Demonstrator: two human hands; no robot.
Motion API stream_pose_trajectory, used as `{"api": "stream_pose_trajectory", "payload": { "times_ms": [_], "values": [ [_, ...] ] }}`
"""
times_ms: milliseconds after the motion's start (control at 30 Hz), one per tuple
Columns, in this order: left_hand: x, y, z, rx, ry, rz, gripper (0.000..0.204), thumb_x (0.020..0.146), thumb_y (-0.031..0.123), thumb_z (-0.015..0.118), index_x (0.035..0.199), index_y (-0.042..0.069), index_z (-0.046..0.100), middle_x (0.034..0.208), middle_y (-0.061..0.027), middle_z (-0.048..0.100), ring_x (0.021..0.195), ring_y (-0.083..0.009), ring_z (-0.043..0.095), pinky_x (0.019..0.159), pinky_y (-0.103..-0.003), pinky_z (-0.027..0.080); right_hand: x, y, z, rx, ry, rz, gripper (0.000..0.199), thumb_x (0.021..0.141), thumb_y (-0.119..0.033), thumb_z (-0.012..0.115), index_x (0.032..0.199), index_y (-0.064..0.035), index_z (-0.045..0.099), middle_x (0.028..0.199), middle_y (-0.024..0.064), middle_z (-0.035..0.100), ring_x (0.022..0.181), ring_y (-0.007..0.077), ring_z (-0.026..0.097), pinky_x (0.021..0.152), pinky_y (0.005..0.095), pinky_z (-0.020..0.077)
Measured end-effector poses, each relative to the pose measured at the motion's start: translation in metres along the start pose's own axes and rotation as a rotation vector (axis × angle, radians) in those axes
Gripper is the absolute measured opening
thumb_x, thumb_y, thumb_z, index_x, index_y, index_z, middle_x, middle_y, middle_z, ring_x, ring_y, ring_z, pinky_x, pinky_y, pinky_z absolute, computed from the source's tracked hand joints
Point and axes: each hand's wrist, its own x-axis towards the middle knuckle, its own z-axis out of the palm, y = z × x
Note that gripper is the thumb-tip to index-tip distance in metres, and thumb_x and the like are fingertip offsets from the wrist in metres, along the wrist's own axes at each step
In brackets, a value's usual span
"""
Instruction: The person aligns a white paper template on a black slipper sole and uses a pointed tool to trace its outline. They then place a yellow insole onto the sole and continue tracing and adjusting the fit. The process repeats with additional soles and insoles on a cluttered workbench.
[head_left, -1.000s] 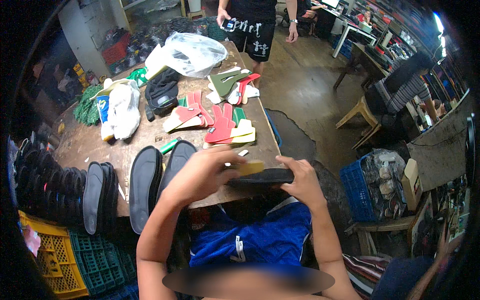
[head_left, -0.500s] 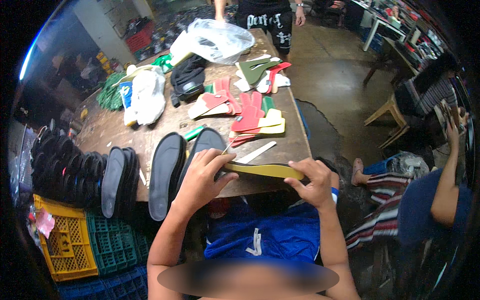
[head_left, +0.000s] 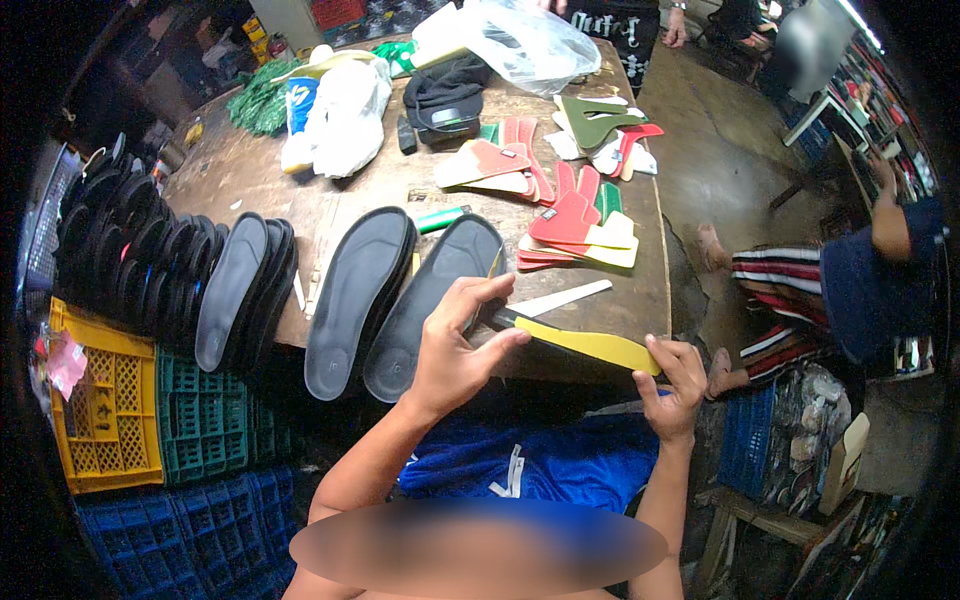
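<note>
Both my hands hold a sandal sole [head_left: 592,347] over the table's near edge, its yellow face showing and a dark layer along its side. My left hand [head_left: 462,345] grips the dark left end between thumb and fingers. At the other end, my right hand [head_left: 675,388] pinches the yellow tip. A thin, light sliver [head_left: 495,262] sticks up by my left fingers; whether it is held I cannot tell. Just left of that hand lies a black footbed [head_left: 425,320], next to a stack of black footbeds [head_left: 358,290]. Behind the held sole is a white flat strip [head_left: 560,298].
Red, cream and yellow cut pieces [head_left: 580,225] lie in piles on the wooden table [head_left: 240,170]. More black footbeds [head_left: 235,290] line its left side, above yellow [head_left: 105,400] and blue crates [head_left: 190,530]. Another person [head_left: 880,270] sits at the right; someone stands beyond the table.
The sole's right end has dropped, and its yellow face has turned more into view. My head view has shifted, so the table things appear higher and further right.
</note>
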Motion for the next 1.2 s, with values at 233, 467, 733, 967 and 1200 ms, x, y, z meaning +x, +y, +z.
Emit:
{"api": "stream_pose_trajectory", "payload": {
  "times_ms": [233,467,733,967,1200],
  "values": [
    [-0.013,0.006,0.005,-0.128,0.006,-0.135,0.049,0.079,0.002,0.081,0.126,0.000,0.066,0.108,-0.0127,0.066,0.105,-0.0241,0.064,0.098,-0.034,0.049,-0.007,-0.004,0.001,0.010,0.013,-0.011,0.040,0.089,-0.037,0.079,0.114,-0.0059,0.077,0.093,0.0096,0.069,0.085,0.0314,0.065,0.085,0.0462,0.0515],
    [-0.009,0.012,0.011,-0.096,-0.003,-0.163,0.054,0.080,0.005,0.082,0.131,-0.001,0.063,0.111,-0.0103,0.062,0.107,-0.0193,0.060,0.100,-0.031,0.046,-0.010,0.009,0.000,0.088,0.023,-0.062,0.043,0.092,-0.044,0.077,0.111,-0.0053,0.076,0.097,0.0114,0.072,0.090,0.0317,0.068,0.091,0.0470,0.0525],
    [-0.009,0.013,0.010,-0.179,-0.015,-0.228,0.057,0.080,0.008,0.081,0.133,0.002,0.063,0.111,-0.0118,0.063,0.110,-0.0245,0.059,0.102,-0.036,0.044,-0.012,0.013,0.004,0.143,0.060,-0.073,0.040,0.092,-0.043,0.077,0.109,-0.0067,0.075,0.096,0.0125,0.073,0.087,0.0306,0.069,0.089,0.0472,0.0520],
    [-0.009,0.009,0.012,-0.208,-0.019,-0.243,0.055,0.082,0.007,0.079,0.134,0.001,0.062,0.111,-0.0112,0.062,0.110,-0.0222,0.059,0.102,-0.034,0.044,-0.013,0.013,0.002,0.119,0.045,-0.050,0.037,0.091,-0.041,0.079,0.109,-0.0096,0.075,0.092,0.0091,0.070,0.083,0.0292,0.063,0.084,0.0455,0.0490],
    [-0.008,0.010,0.013,-0.202,-0.009,-0.237,0.053,0.083,0.007,0.077,0.133,0.002,0.063,0.108,-0.0116,0.063,0.106,-0.0232,0.060,0.101,-0.035,0.045,-0.012,0.010,0.003,0.098,0.055,-0.051,0.035,0.089,-0.040,0.080,0.109,-0.0112,0.075,0.089,0.0071,0.067,0.081,0.0283,0.059,0.082,0.0450,0.0460]
  ]
}}
